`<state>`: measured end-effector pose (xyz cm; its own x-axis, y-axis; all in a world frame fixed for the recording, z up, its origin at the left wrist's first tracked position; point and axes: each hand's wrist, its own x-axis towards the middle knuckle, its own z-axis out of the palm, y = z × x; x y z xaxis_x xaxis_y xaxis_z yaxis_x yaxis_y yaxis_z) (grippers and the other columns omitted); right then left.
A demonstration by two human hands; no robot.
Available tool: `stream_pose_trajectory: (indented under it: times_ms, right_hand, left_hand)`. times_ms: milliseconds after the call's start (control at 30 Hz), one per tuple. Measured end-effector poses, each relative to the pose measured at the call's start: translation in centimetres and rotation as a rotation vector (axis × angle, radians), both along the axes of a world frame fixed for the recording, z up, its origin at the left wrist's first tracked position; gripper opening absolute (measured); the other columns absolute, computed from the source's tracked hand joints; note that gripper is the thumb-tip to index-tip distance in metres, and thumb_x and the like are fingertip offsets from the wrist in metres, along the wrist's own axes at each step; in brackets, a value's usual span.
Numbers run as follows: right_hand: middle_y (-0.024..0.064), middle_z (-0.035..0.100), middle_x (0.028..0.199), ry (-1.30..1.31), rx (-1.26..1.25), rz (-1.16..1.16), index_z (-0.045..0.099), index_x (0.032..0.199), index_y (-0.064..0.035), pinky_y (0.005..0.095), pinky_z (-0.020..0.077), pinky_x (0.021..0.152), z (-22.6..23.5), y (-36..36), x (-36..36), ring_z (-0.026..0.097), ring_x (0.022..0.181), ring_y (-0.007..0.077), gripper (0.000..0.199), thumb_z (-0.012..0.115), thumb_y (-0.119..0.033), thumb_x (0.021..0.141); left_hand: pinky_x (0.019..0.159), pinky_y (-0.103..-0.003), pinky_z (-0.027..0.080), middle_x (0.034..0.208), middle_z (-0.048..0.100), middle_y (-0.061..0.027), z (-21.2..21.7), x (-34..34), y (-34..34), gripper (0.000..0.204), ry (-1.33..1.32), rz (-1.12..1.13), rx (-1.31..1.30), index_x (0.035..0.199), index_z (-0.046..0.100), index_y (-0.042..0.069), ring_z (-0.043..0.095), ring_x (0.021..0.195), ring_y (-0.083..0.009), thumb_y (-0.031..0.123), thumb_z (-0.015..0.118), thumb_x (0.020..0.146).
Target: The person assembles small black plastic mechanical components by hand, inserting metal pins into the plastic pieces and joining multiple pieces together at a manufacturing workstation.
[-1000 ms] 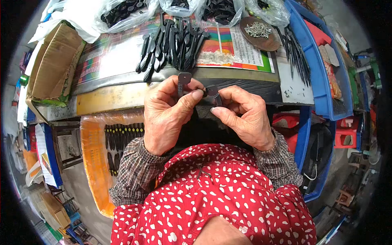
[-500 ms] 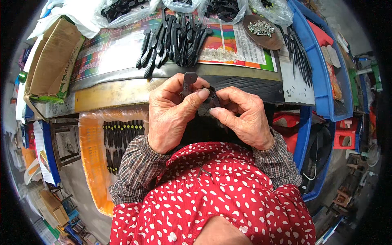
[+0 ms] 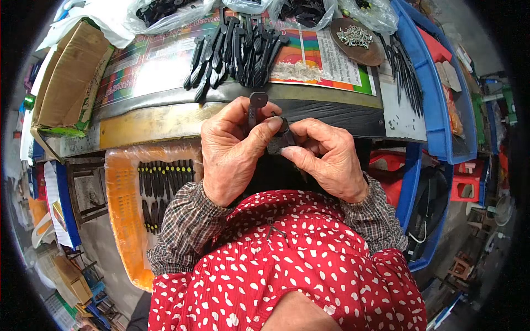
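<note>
Fingers of both hands are pinched onto the same small black plastic piece (image 3: 274,138), held up in front of the chest just short of the desk (image 3: 165,118) edge. Left hand (image 3: 234,151) has thumb and forefinger pressed around a narrow flat stem that pokes up above the knuckles, and the right hand (image 3: 326,160) nips the chunkier lower end between thumb and fingertips. Looks light and stiff to me, hard plastic, probably a bit slick, so gripping it by the flat sides near the joint seems like the sane spot. Can't quite tell if it's one part or two being pushed together, the fingers cover the middle. On the desk just beyond there's a pile of matching black handles (image 3: 237,49) lying on a colourful printed sheet (image 3: 149,60), a brown dish of screws (image 3: 356,39), bags of more black parts, a cardboard box (image 3: 66,83) on the left and a blue crate (image 3: 441,105) on the right. Cluttered workshop all round.
</note>
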<state>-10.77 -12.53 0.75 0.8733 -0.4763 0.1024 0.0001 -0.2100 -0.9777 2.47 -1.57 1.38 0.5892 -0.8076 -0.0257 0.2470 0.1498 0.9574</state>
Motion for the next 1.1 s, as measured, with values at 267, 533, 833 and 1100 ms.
stream_pose_trajectory:
  times_ms: [267,533,833,1100]
  right_hand:
    - [0.0006,0.053,0.076,-0.002,0.077,0.008,0.057,0.096,0.0044,0.0190,0.0373,0.049,-0.4,0.3,0.2,0.044,0.057,0.0008,0.020,0.066,-0.005,0.081]
    - [-0.0032,0.052,0.076,0.057,0.254,0.042,0.056,0.098,0.0043,0.0167,0.0365,0.049,0.6,0.5,0.1,0.044,0.059,-0.0015,0.018,0.063,-0.006,0.085]
    - [-0.0025,0.053,0.080,0.095,0.376,0.070,0.056,0.099,0.0045,0.0159,0.0387,0.051,0.7,0.5,0.0,0.047,0.064,-0.0010,0.019,0.063,-0.007,0.086]
    - [-0.0013,0.054,0.083,0.093,0.353,0.067,0.056,0.099,0.0044,0.0160,0.0415,0.054,0.5,0.4,0.0,0.049,0.067,-0.0003,0.018,0.063,-0.006,0.086]
  left_hand:
    - [0.054,-0.015,0.038,0.081,0.059,0.0033,0.0,0.0,0.0,0.012,-0.017,0.041,0.009,0.095,0.061,0.000,0.048,0.066,-0.0007,0.002,0.064,0.083]
    - [0.045,-0.015,0.028,0.075,0.057,0.0048,-0.4,-0.1,-0.1,0.015,0.002,0.054,-0.004,0.097,0.062,0.003,0.043,0.055,-0.0001,0.008,0.066,0.083]
    - [0.044,-0.015,0.028,0.073,0.056,0.0046,-0.3,-0.2,0.1,0.016,0.012,0.038,0.004,0.098,0.061,0.002,0.042,0.053,0.0001,0.008,0.065,0.084]
    - [0.049,-0.015,0.035,0.083,0.059,0.0027,0.0,-0.1,0.3,0.017,0.030,0.039,0.027,0.100,0.060,0.001,0.046,0.061,0.0002,0.008,0.065,0.085]
